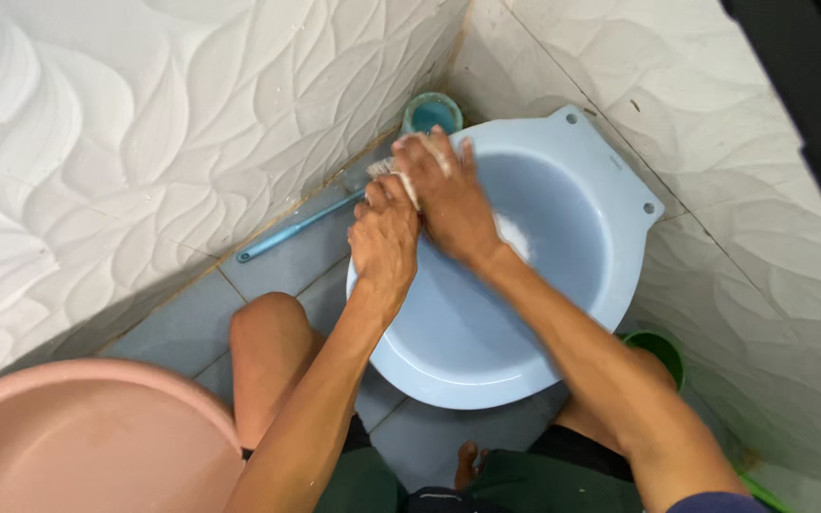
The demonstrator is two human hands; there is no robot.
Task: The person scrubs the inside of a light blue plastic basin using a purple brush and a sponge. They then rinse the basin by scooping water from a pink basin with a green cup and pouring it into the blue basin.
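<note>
Both hands work a small pale, wet piece of cloth (pixel 393 171) over the far-left rim of the wide light-blue plastic basin (pixel 563 237), which sits on the grey tiled floor (pixel 192 323) in the corner of the white wave-patterned walls (pixel 144 123). The scrubbing looks best done by keeping the cloth bunched tight and low over the basin, so suds and water fall back inside, and by rubbing with short strokes against the rim.

The left hand (pixel 384 237) is clamped around the cloth's near end, knuckles up, forearm rising from beside the bent knee (pixel 268 342). The right hand (pixel 448 195) lies across it, fingers curled down over the cloth, wrist crossing the basin's inside, where white foam (pixel 515 237) shows.

Beyond the basin stands a small teal cup (pixel 432 114); left of the basin lies a thin blue stick-like handle (pixel 301 226); nearer than the basin, to the left, is a pink round tub (pixel 87 437); right of the basin is a green container (pixel 662 347)
</note>
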